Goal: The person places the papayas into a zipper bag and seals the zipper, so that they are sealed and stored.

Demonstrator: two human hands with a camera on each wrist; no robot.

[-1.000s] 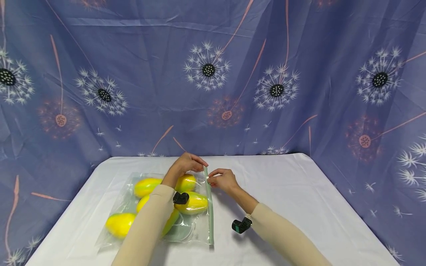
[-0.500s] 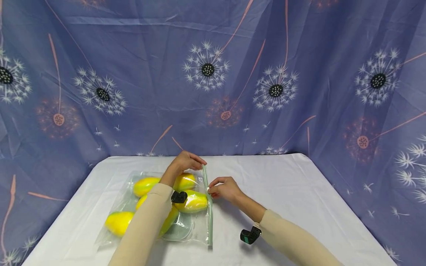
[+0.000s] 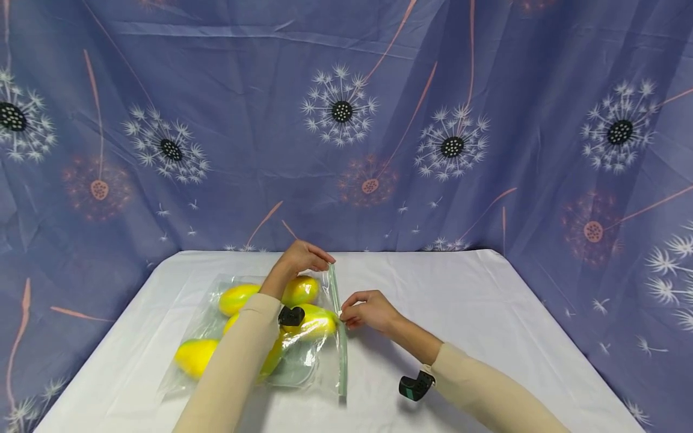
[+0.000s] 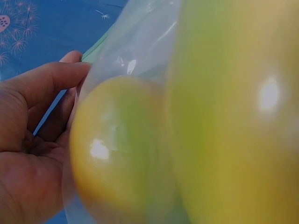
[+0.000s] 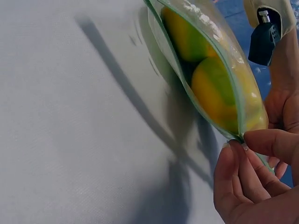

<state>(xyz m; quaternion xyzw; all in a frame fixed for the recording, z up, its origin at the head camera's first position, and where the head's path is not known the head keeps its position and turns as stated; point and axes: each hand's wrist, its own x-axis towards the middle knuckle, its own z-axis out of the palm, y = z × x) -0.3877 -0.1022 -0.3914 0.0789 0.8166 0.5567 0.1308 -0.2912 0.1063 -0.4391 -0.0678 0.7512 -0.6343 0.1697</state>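
A clear zip bag [image 3: 328,367] with a green zip strip [image 3: 343,367] lies on its side, mouth to the right. Inside are several yellow-green fruits [image 3: 195,358] that look like mangoes. At the far corner, my left hand [image 3: 304,257] pinches the end of the strip between thumb and fingers. My right hand [image 3: 370,310] pinches the strip partway along, at a small white slider mostly hidden by its fingertips. In the right wrist view the bag's mouth [image 5: 237,93] gapes on the near side of this pinch, fruits showing within; beyond it the strip's edges lie together.
A white cloth [image 3: 465,313] covers the table. Behind and at both sides hangs a blue curtain [image 3: 260,150] with a dandelion print. My left forearm [image 3: 233,361] crosses over the bag. Each wrist carries a black camera [image 3: 415,386].
My right hand has slid along the zip strip from near the far corner towards me, still pinching it. My left hand stays at the far corner.
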